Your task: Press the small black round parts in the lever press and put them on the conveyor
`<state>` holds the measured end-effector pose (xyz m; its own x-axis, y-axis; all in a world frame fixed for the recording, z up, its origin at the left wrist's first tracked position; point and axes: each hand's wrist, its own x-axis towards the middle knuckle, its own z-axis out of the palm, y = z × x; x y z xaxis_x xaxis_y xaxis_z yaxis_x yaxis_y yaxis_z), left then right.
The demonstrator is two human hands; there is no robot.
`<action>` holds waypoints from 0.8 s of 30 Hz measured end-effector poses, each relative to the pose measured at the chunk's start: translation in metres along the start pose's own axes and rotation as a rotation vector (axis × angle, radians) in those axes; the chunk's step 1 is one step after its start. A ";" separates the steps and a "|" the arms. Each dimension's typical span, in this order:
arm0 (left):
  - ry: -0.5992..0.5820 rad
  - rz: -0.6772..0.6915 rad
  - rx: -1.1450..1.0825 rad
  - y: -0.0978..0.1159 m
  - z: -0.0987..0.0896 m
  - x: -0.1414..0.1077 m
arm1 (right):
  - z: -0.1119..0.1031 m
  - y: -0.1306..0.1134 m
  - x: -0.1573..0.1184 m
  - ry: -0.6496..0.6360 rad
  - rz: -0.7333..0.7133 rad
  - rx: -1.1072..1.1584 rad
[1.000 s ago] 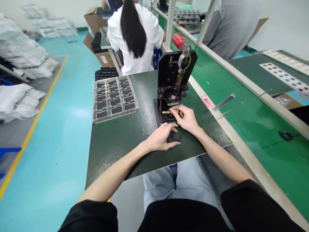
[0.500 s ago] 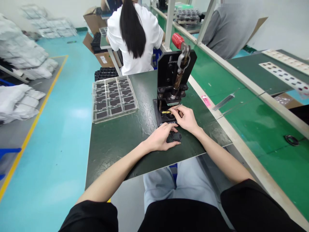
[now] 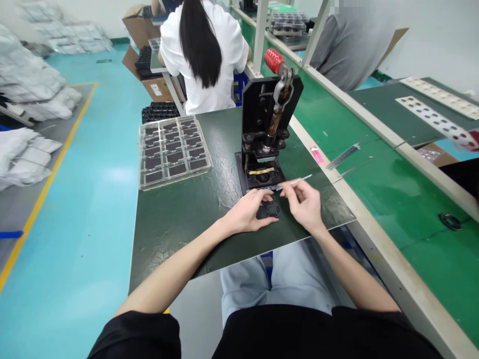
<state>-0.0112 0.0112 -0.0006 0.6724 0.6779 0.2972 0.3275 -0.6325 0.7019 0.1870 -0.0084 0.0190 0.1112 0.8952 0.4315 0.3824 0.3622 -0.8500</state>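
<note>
My left grip (image 3: 249, 212) is just spread over a round black part (image 3: 270, 210) on the desk (image 3: 179, 224), while my right grip (image 3: 302, 202) pinches a thin metal tool (image 3: 299, 179) right by the black hand press (image 3: 264, 114) with a yellow strip (image 3: 261, 171) in its base.

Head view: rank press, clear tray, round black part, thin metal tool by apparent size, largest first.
1. Black hand press
2. Clear tray of black parts: looks close to the press; height makes that order unsure
3. Round black part
4. Thin metal tool: long but very slim
</note>
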 end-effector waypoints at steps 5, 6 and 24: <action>0.016 -0.027 -0.004 0.000 0.002 0.001 | -0.005 -0.001 -0.029 -0.192 0.093 -0.022; 0.016 -0.039 -0.007 0.000 0.002 0.001 | -0.005 0.000 -0.028 -0.197 0.093 -0.036; 0.019 -0.029 -0.006 -0.001 0.003 0.002 | -0.001 0.004 -0.023 -0.233 -0.047 -0.193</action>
<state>-0.0083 0.0120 -0.0024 0.6497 0.7032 0.2889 0.3426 -0.6100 0.7145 0.1867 -0.0276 0.0063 -0.1160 0.9221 0.3693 0.5517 0.3690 -0.7480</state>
